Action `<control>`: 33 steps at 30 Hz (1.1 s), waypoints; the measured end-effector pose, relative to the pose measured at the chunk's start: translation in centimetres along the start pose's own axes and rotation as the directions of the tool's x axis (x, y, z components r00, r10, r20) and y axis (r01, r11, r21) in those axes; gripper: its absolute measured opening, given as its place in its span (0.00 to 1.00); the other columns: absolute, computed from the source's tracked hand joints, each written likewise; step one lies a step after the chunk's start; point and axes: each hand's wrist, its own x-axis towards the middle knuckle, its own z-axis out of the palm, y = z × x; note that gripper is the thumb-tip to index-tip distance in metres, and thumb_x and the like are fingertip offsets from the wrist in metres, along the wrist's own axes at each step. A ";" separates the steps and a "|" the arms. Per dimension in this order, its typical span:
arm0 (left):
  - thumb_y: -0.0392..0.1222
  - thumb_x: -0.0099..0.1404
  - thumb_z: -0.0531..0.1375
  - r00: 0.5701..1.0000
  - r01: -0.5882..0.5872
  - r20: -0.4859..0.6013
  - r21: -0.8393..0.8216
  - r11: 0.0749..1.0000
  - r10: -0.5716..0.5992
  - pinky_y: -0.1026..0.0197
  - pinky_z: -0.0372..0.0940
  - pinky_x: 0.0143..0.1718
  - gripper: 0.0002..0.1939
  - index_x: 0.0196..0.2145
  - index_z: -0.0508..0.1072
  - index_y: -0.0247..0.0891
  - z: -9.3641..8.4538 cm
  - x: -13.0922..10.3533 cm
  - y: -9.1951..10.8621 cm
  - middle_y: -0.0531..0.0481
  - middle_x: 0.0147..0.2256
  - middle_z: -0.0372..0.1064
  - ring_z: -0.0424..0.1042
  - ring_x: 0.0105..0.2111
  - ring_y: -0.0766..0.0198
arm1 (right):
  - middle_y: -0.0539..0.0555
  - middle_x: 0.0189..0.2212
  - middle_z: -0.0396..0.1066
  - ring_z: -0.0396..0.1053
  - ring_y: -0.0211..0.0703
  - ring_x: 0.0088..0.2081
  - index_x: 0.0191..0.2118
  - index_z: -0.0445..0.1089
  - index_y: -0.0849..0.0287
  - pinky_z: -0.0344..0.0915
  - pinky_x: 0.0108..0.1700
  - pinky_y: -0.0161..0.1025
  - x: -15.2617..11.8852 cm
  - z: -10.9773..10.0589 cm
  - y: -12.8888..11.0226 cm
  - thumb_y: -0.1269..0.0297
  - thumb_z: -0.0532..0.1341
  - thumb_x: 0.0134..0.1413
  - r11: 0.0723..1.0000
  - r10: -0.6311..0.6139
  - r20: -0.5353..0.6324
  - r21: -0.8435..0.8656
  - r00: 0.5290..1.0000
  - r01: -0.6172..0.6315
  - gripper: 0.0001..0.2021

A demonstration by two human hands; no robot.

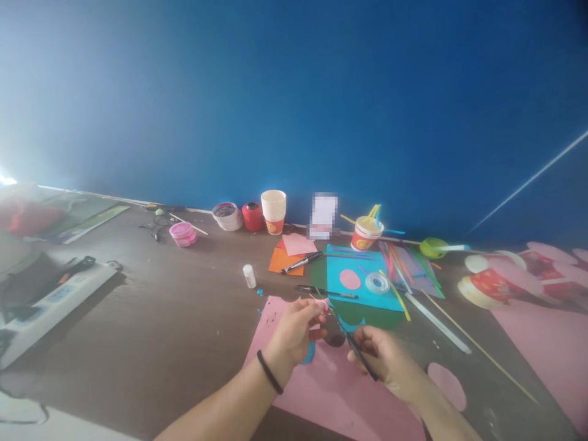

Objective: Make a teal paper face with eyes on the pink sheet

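My left hand [298,324], with a black band on its wrist, pinches a small pink piece of paper [322,303]. In my right hand [379,355] is a pair of dark-handled scissors [362,356], its blades pointing up and left at that piece. Both hands are over a large pink sheet [349,392] on the table. A dark round piece [334,334] lies between the hands. Part of a blue round piece [309,353] shows beside my left hand, the remainder hidden.
Beyond the hands lie a blue sheet [337,269], a tape roll [377,282] and a black pen [328,292]. Stacked paper cups [274,211] and a cup with strips [366,233] stand by the wall. A power strip [64,300] is left; a wooden stick [482,349] lies right.
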 end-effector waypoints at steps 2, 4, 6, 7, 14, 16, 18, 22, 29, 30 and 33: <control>0.44 0.51 0.65 1.000 0.004 0.001 0.000 1.000 -0.004 0.68 0.60 0.24 0.10 0.27 0.73 0.33 0.0 0.0 0.0 0.49 0.28 0.66 0.64 0.25 0.70 | 0.44 0.16 0.59 0.55 0.32 0.19 0.24 0.62 0.60 0.50 0.21 0.30 0.1 0.0 0.2 0.54 0.67 0.38 1.000 0.003 -0.007 -0.004 1.000 -0.003 0.17; 0.44 0.52 0.65 1.000 0.007 0.002 0.005 1.000 -0.007 0.68 0.60 0.24 0.10 0.28 0.73 0.33 0.1 -0.1 0.1 0.49 0.28 0.66 0.64 0.25 0.70 | 0.44 0.16 0.60 0.56 0.32 0.19 0.24 0.62 0.59 0.50 0.21 0.30 0.1 0.0 0.4 0.53 0.68 0.37 1.000 0.008 -0.014 -0.003 1.000 -0.008 0.17; 0.43 0.52 0.65 1.000 0.007 -0.001 0.013 1.000 -0.007 0.68 0.59 0.24 0.10 0.28 0.73 0.33 0.1 -0.1 0.2 0.48 0.29 0.67 0.63 0.25 0.70 | 0.44 0.16 0.60 0.56 0.32 0.19 0.24 0.62 0.59 0.50 0.21 0.30 0.2 0.0 0.5 0.53 0.67 0.38 1.000 0.011 -0.016 -0.004 1.000 -0.011 0.17; 0.43 0.52 0.65 1.000 0.007 -0.001 0.019 1.000 -0.007 0.68 0.59 0.24 0.10 0.28 0.73 0.33 0.2 -0.1 0.2 0.48 0.29 0.67 0.63 0.25 0.70 | 0.44 0.16 0.60 0.56 0.32 0.19 0.24 0.62 0.59 0.50 0.21 0.30 0.2 0.0 0.6 0.54 0.67 0.38 1.000 0.013 -0.015 -0.008 1.000 -0.013 0.17; 0.44 0.53 0.64 1.000 -0.011 -0.002 0.048 0.999 0.011 0.68 0.60 0.24 0.10 0.28 0.73 0.32 0.3 -0.2 0.4 0.47 0.29 0.66 0.63 0.26 0.70 | 0.44 0.17 0.61 0.56 0.32 0.19 0.26 0.62 0.60 0.51 0.21 0.30 0.1 -0.2 0.8 0.54 0.67 0.39 0.999 0.014 -0.006 -0.030 1.000 -0.014 0.17; 0.45 0.53 0.64 1.000 -0.019 -0.004 0.055 0.998 0.019 0.68 0.60 0.24 0.11 0.28 0.73 0.32 0.3 -0.2 0.4 0.47 0.29 0.66 0.63 0.26 0.70 | 0.44 0.17 0.60 0.56 0.32 0.19 0.26 0.62 0.60 0.51 0.21 0.29 0.2 -0.3 1.0 0.55 0.67 0.40 0.999 0.007 -0.004 -0.032 1.000 -0.007 0.16; 0.46 0.54 0.64 1.000 -0.021 -0.004 0.062 0.998 0.021 0.68 0.60 0.24 0.12 0.28 0.73 0.32 0.2 -0.2 0.3 0.47 0.29 0.66 0.63 0.26 0.70 | 0.43 0.17 0.59 0.56 0.31 0.19 0.26 0.61 0.60 0.51 0.21 0.29 0.3 -0.4 1.2 0.56 0.67 0.40 0.999 0.004 0.001 -0.037 1.000 -0.004 0.16; 0.45 0.54 0.64 1.000 -0.019 -0.006 0.070 0.997 0.019 0.68 0.60 0.24 0.12 0.28 0.72 0.32 0.0 -0.1 0.3 0.48 0.29 0.65 0.63 0.26 0.70 | 0.44 0.17 0.59 0.56 0.31 0.20 0.27 0.61 0.61 0.51 0.21 0.29 0.4 -0.6 1.3 0.57 0.67 0.42 0.998 0.008 0.009 -0.057 1.000 -0.007 0.15; 0.45 0.55 0.63 1.000 -0.021 0.006 0.080 0.997 0.021 0.68 0.60 0.25 0.12 0.28 0.72 0.32 0.1 -0.1 0.3 0.48 0.28 0.64 0.62 0.26 0.71 | 0.44 0.17 0.59 0.56 0.31 0.20 0.26 0.61 0.60 0.52 0.21 0.29 0.3 -0.6 1.0 0.57 0.67 0.41 0.998 0.012 0.003 -0.065 1.000 -0.011 0.16; 0.45 0.55 0.63 1.000 -0.019 0.007 0.086 0.996 0.019 0.68 0.60 0.25 0.12 0.28 0.72 0.32 0.1 -0.2 0.4 0.48 0.28 0.64 0.62 0.26 0.71 | 0.44 0.17 0.59 0.56 0.31 0.20 0.26 0.61 0.60 0.51 0.21 0.29 0.2 -0.5 0.9 0.57 0.67 0.40 0.998 0.020 0.003 -0.064 1.000 -0.019 0.16; 0.46 0.56 0.62 1.000 -0.015 -0.001 0.100 0.995 0.015 0.68 0.60 0.25 0.12 0.28 0.71 0.32 0.2 -0.2 0.5 0.48 0.29 0.65 0.62 0.25 0.71 | 0.44 0.17 0.59 0.57 0.31 0.19 0.26 0.61 0.61 0.51 0.21 0.29 0.1 -0.4 0.4 0.56 0.67 0.39 0.997 0.037 -0.004 -0.069 0.999 -0.037 0.16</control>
